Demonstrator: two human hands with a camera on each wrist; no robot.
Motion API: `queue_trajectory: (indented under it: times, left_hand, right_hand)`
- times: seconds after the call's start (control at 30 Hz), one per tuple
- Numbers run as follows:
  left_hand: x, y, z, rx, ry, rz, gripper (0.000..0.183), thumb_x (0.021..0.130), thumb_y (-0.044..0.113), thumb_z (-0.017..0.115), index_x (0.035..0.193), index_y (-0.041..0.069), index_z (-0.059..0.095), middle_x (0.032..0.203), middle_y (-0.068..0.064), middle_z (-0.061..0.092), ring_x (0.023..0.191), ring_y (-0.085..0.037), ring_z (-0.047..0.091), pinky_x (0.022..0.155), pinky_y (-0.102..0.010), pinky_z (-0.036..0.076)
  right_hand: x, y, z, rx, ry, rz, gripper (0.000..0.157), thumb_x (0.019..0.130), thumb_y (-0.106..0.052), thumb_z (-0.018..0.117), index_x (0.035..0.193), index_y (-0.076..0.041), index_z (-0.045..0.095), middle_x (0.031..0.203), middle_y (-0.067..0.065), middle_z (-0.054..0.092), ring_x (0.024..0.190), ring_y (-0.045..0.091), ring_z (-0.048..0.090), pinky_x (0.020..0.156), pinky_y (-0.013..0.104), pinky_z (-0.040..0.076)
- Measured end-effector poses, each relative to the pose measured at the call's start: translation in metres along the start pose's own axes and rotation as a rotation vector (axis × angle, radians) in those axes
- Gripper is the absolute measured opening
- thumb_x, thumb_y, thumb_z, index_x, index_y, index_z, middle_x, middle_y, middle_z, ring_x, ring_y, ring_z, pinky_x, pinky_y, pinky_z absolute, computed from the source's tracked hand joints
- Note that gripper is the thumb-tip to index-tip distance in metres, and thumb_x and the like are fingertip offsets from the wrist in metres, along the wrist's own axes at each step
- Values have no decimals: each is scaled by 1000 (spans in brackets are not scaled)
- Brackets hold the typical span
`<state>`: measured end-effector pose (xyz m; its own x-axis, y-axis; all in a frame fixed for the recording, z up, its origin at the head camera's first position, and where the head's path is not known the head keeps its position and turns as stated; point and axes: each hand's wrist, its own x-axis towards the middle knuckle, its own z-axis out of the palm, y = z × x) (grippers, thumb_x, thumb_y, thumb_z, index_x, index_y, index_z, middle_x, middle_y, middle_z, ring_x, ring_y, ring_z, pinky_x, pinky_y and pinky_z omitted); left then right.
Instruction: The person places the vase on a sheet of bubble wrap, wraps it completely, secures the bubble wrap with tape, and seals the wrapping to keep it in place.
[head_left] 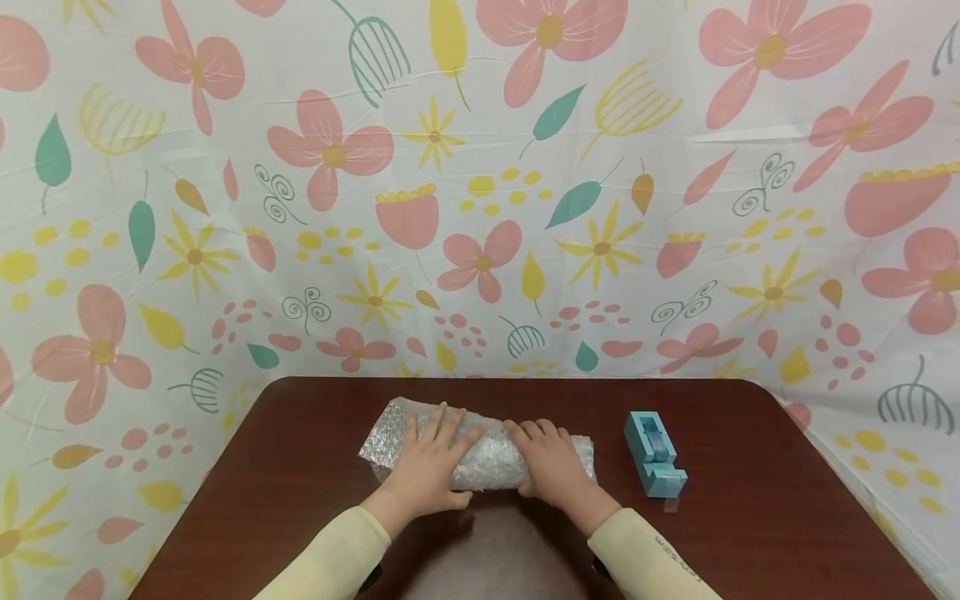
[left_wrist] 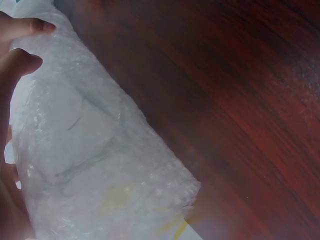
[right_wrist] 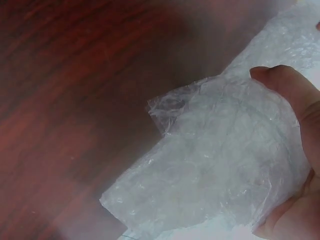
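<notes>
A long roll of clear bubble wrap (head_left: 491, 454) lies crosswise on the table in the head view; I cannot tell what is inside. My left hand (head_left: 431, 467) rests on its left part, fingers spread and fairly straight, thumb along the near side. Over the right part, my right hand (head_left: 551, 462) bends its fingers across the top and holds the roll with the thumb at the near side. The left wrist view shows the wrap (left_wrist: 95, 130) under fingertips at the left. In the right wrist view, a loose flap sticks out from the wrap (right_wrist: 215, 150) beside the thumb.
A blue tape dispenser (head_left: 654, 454) stands to the right of the roll, with a strip of clear tape (head_left: 671, 505) hanging from its near end. The dark reddish table (head_left: 757, 500) has rounded far corners. Behind it hangs a flower-patterned cloth (head_left: 480, 192).
</notes>
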<state>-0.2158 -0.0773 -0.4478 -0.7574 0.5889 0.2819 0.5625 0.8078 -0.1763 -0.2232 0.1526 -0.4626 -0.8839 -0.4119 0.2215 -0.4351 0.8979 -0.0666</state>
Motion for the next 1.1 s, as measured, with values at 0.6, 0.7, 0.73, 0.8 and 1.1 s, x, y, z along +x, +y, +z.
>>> queue_trajectory:
  times: [0.6,0.7,0.73,0.8,1.1]
  left_hand:
    - [8,-8,23,229,7,35,116,63,74,84,158,30,34,159,-11,42,147,-39,42,107,-65,46]
    - [12,-9,26,259,27,38,115,63,74,84,158,31,34,158,-10,44,145,-37,45,105,-63,49]
    - [13,-9,26,264,32,39,115,64,73,84,158,31,34,157,-10,44,145,-37,46,105,-62,49]
    - [15,-10,26,269,34,41,114,64,72,85,158,31,34,156,-9,46,144,-37,47,104,-62,50]
    - [24,-12,18,138,-40,21,105,66,61,90,154,30,42,149,-11,51,141,-40,50,99,-56,55]
  right_hand:
    - [22,12,-14,153,-195,29,88,71,-24,93,146,-3,52,136,20,64,125,43,58,98,61,51]
    - [26,14,-17,162,-206,28,88,69,-24,94,144,-2,53,135,20,65,122,43,59,96,61,53]
    - [27,15,-18,163,-212,29,89,69,-24,94,144,-2,53,135,20,65,122,43,59,96,61,53]
    - [29,17,-19,168,-232,35,90,68,-24,94,144,-2,53,136,20,65,122,43,59,96,61,53]
    - [40,19,-24,209,-323,61,91,70,-24,93,147,-4,50,141,21,61,125,45,57,101,62,50]
